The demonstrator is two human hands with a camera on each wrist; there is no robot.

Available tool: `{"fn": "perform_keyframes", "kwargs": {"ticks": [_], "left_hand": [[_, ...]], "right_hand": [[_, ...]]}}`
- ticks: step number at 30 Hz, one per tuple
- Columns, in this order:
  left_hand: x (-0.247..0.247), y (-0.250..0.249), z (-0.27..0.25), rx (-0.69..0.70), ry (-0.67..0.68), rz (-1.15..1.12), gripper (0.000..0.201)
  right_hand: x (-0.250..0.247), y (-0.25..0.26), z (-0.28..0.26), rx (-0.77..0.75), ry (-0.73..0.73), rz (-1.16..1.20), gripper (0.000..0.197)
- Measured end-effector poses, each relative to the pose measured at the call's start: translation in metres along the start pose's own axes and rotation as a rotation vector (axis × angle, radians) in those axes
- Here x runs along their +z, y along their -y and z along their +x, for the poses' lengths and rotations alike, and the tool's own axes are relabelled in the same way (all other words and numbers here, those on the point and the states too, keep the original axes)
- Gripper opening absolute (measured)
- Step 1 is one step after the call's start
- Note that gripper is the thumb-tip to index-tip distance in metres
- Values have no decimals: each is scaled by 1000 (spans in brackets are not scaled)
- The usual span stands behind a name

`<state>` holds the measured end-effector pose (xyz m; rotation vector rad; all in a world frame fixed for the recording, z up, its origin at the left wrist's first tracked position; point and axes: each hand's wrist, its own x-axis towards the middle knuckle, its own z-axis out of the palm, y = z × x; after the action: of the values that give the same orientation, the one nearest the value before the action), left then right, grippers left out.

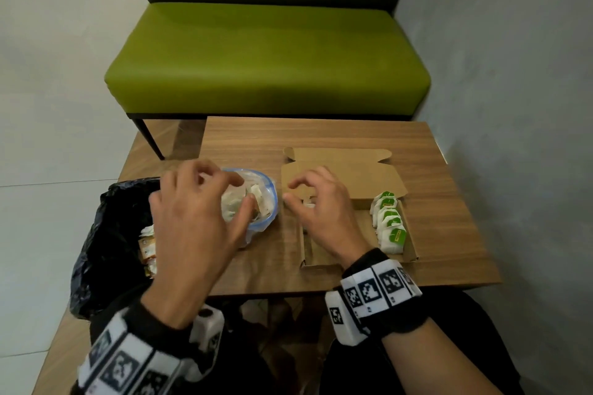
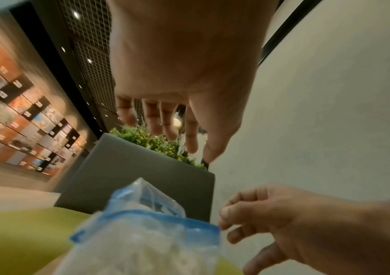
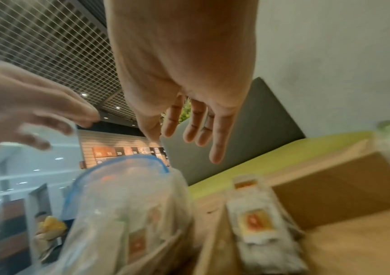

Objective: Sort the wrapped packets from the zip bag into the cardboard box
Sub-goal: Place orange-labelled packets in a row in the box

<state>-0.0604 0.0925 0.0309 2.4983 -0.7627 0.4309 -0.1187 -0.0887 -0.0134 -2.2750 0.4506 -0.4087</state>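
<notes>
Hands poised between source and destination. Left hand [image 1: 195, 218], fingers relaxed and holding nothing, hovers over the clear blue-rimmed zip bag [image 1: 268, 202], whose mouth stands open upward, probably so the remaining wrapped packets [image 1: 256, 199] are easy to reach. Right hand [image 1: 321, 212], likewise empty, hangs above the flat brown cardboard box [image 1: 407, 250]. Green-labelled white packets [image 1: 390, 221] stand in a row along the box's right wall; orange-labelled packets [image 3: 257, 221] occupy its left side, apparently grouped by kind.
</notes>
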Motion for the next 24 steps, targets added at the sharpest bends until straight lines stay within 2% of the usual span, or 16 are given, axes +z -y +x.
{"fn": "perform_keyframes", "kwargs": {"ticks": [2, 4, 7, 9, 13, 15, 17, 20, 24], "left_hand": [[7, 13, 10, -76, 165, 91, 23], [17, 19, 12, -98, 279, 155, 23], [28, 23, 12, -104, 330, 199, 22], [33, 25, 10, -111, 336, 219, 27], [37, 21, 5, -126, 442, 267, 61], [37, 17, 3, -126, 480, 287, 68], [36, 14, 1, -107, 492, 311, 66], [35, 9, -1, -77, 491, 320, 63], [31, 3, 0, -64, 522, 309, 66]], "right_hand": [[9, 17, 5, -45, 124, 5, 15], [18, 28, 10, -40, 238, -90, 17], [23, 36, 11, 17, 352, -359, 23], [23, 36, 9, 41, 358, -447, 30], [23, 38, 3, 87, 329, -491, 45], [26, 40, 3, 100, 321, -533, 47], [30, 42, 5, 107, 298, -562, 41], [35, 47, 11, 112, 273, -633, 19], [45, 47, 18, 167, 326, -779, 20]]}}
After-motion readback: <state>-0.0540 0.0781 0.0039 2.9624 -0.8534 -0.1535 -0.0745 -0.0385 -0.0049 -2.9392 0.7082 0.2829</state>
